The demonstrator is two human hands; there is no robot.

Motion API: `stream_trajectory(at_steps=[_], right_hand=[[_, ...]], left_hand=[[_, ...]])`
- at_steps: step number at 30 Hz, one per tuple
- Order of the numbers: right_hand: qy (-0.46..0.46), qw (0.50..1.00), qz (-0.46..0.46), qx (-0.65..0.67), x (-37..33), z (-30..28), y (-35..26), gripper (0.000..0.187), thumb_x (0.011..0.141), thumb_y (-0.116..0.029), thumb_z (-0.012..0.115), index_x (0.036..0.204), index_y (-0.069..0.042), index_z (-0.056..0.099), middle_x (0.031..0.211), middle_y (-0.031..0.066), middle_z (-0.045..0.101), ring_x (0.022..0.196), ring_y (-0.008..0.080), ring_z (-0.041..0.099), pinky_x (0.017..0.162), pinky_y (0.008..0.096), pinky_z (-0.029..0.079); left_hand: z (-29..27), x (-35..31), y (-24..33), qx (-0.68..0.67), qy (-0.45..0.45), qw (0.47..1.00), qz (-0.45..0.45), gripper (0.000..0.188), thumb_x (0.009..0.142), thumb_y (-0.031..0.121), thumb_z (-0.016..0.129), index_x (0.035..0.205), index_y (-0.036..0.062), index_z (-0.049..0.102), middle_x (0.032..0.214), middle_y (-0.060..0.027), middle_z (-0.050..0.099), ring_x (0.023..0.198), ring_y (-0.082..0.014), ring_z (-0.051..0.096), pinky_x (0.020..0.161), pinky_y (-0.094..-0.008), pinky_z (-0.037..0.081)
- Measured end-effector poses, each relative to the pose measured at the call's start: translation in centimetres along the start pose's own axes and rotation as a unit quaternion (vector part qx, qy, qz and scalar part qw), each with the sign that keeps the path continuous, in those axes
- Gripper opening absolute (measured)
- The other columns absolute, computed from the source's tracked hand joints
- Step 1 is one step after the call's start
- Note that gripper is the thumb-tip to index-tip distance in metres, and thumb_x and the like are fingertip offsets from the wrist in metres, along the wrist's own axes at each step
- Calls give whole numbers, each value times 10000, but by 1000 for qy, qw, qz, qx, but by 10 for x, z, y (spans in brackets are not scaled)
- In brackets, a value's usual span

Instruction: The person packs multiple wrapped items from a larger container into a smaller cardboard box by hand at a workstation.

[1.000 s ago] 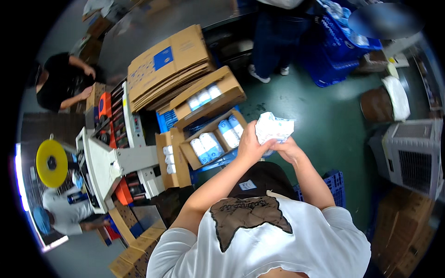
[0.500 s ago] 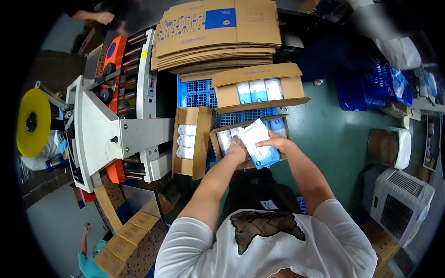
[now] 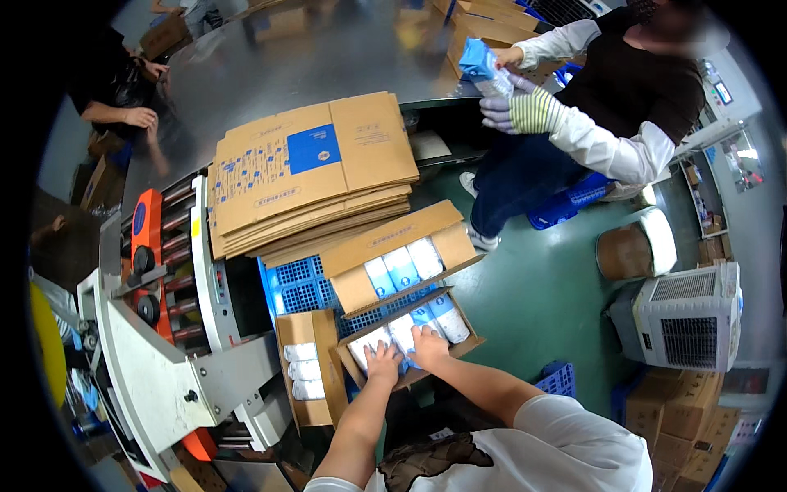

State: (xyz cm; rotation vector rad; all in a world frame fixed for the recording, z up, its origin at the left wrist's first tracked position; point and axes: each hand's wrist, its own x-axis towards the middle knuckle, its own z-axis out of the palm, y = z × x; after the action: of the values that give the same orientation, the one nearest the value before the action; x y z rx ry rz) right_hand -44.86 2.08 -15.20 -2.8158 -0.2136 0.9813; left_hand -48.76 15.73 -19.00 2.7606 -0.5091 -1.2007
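- I have my left hand (image 3: 382, 363) down inside the near cardboard box (image 3: 351, 366), its fingers spread over the tops of the white packs there.
- My right hand (image 3: 429, 348) is in the same box, just beside the left and apart from it. Its fingers bend down over the packs; I can't tell whether they pinch one.
- The packs (image 3: 449, 320) I'm touching, white and blue, stand side by side in a row in that box. The one at the right end is clear of my fingers.
- Just behind, I see a second box (image 3: 393, 240) with its flap up and more packs showing in it.
- To the left is a third box (image 3: 326, 348), holding a column of white packs.
- Under the second box I make out a blue crate (image 3: 299, 275); behind it lies a stack of flat cardboard (image 3: 377, 143).
- A white machine with rollers (image 3: 139, 361) stands at my left.
- Across from me, a co-worker in a striped glove (image 3: 537, 112) holds another blue-and-white pack (image 3: 484, 66).
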Motion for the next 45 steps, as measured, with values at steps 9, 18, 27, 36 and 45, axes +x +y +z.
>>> stream_trajectory(at_steps=[9,18,27,36,45], right_hand=[[-110,994,6,-1,32,64,-9,244,829,-167,474,1043,-58,516,1102,166,543,1023,324,535,842,421,445],[-149,983,-103,-4,21,76,47,210,752,-215,564,856,-45,631,889,165,627,857,313,595,744,407,465],[128,948,125,264,69,5,38,308,709,-343,690,841,-67,653,852,184,632,814,372,608,718,427,497],[196,947,141,211,90,43,52,84,706,-102,589,752,-91,658,840,132,642,806,303,623,710,391,503],[236,891,-93,377,-55,0,59,69,726,-88,607,794,-83,617,774,101,581,738,293,568,653,380,460]], left_hand=[[1,-10,4,-39,-21,999,-11,486,769,248,588,1240,209,477,1396,5,265,1331,-279,134,1030,-555,164],[39,11,28,-269,113,951,98,400,742,143,561,1133,68,521,1236,-135,473,1128,-343,435,928,-425,386],[46,28,33,-197,-89,974,64,510,854,241,416,1318,39,350,1395,-169,285,1234,-376,321,1022,-439,298],[67,53,24,-173,-114,976,67,509,862,271,393,1345,115,341,1464,-72,163,1318,-355,193,1073,-430,219],[64,28,27,-504,142,847,-88,628,890,550,305,1117,10,533,1022,-189,600,952,-334,568,865,-403,432]])
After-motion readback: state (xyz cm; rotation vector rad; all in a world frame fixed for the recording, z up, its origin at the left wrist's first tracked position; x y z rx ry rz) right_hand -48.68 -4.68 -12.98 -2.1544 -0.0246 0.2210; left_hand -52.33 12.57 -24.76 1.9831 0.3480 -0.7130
